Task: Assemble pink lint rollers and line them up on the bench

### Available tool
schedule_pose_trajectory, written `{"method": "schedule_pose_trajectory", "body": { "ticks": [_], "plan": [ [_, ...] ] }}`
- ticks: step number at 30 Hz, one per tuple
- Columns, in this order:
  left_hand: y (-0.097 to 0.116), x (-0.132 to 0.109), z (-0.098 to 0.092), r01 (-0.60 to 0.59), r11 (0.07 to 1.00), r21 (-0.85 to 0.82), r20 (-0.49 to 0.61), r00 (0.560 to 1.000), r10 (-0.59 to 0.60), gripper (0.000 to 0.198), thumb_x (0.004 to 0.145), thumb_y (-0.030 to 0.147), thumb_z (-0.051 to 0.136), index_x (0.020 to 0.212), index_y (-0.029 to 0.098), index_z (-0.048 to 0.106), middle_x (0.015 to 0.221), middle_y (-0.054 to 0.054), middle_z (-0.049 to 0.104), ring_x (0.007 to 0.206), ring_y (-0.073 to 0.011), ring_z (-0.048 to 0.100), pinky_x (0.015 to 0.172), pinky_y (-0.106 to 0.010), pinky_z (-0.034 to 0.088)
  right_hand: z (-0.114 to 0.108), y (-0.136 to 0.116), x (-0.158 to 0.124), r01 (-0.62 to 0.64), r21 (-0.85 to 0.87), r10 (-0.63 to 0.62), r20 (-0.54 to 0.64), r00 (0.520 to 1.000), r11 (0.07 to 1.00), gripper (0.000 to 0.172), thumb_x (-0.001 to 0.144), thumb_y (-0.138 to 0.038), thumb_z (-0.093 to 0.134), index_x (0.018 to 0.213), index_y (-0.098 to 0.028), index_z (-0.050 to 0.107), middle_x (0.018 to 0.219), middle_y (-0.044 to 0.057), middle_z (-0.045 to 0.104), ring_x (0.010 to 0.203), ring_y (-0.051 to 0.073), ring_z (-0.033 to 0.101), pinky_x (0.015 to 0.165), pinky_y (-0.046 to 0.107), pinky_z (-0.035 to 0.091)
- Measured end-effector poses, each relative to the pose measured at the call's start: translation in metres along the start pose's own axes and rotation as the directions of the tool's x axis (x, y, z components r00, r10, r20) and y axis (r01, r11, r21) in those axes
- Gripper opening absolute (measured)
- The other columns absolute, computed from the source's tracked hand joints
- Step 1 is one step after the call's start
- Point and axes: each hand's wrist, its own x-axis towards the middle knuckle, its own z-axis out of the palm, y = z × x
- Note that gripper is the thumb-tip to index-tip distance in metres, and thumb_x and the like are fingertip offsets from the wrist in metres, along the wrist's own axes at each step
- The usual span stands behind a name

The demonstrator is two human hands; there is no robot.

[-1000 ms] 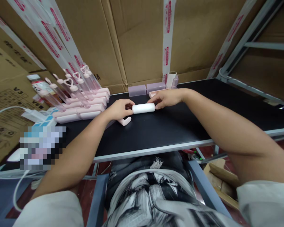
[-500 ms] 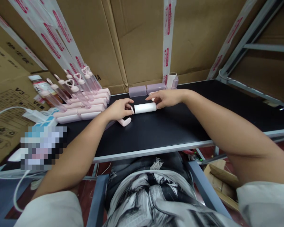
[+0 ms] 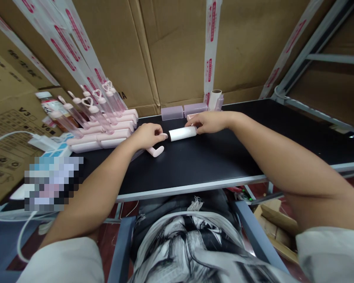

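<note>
Gripping white roll (image 3: 183, 133): right hand (image 3: 209, 122) | left hand (image 3: 147, 135) curled, grasp unclear | pink handle (image 3: 157, 151) just beside

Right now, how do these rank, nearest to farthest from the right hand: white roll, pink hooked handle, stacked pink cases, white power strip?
1. white roll, touching the right hand.
2. pink hooked handle, below the left hand.
3. stacked pink cases, farther left.
4. white power strip, far left.

White roll (image 3: 182, 133), pink handle (image 3: 155, 151), black table (image 3: 212, 165), pale purple boxes (image 3: 172, 113), brown cardboard (image 3: 171, 51), black-and-white patterned shirt (image 3: 188, 243).
</note>
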Motion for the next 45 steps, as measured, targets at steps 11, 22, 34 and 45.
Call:
{"method": "schedule_pose_trajectory", "body": {
  "ticks": [11,22,34,45],
  "plan": [
    [-0.005,0.003,-0.002,-0.111,0.97,0.216,0.092,0.991,0.093,0.027,0.085,0.043,0.07,0.101,0.024,0.08,0.124,-0.009,0.075,0.115,-0.0311,0.071,0.102,-0.042,0.05,-0.005,0.0,-0.006,-0.14,-0.01,0.139,-0.047,0.989,0.99,0.051,0.078,-0.024,0.083,0.128,-0.023,0.073,0.114,0.008,0.081,0.094,0.028,0.073,0.079,0.036,0.05],
    [0.019,-0.001,0.006,-0.118,0.993,0.028,0.013,0.993,0.118,0.057,0.086,0.038,0.077,0.139,0.021,0.066,0.146,-0.011,0.074,0.132,-0.0329,0.07,0.118,-0.045,0.05,-0.004,-0.004,-0.003,-0.267,-0.126,0.274,0.042,0.961,0.955,0.014,0.085,-0.027,0.083,0.073,-0.023,0.077,0.077,0.004,0.078,0.07,0.023,0.068,0.067,0.037,0.042],
    [0.008,0.014,-0.035,-0.01,0.975,-0.22,-0.451,0.888,-0.093,0.055,0.084,0.028,0.077,0.136,0.023,0.06,0.118,-0.009,0.076,0.101,-0.0265,0.073,0.099,-0.046,0.06,0.003,-0.021,-0.001,-0.202,-0.197,0.214,0.043,0.976,0.959,0.033,0.099,-0.041,0.068,0.122,-0.028,0.088,0.122,0.002,0.086,0.11,0.025,0.076,0.084,0.03,0.045],
    [-0.014,0.095,-0.041,0.273,0.962,0.005,-0.424,0.872,-0.245,0.069,0.083,0.024,0.078,0.149,0.016,0.059,0.133,-0.027,0.074,0.127,-0.045,0.071,0.108,-0.061,0.054,0.038,-0.034,0.019,-0.028,-0.165,0.026,-0.013,1.0,0.986,0.059,0.106,-0.032,0.059,0.163,-0.019,0.061,0.151,0.012,0.074,0.125,0.03,0.076,0.102,0.033,0.052]
  ]
}}
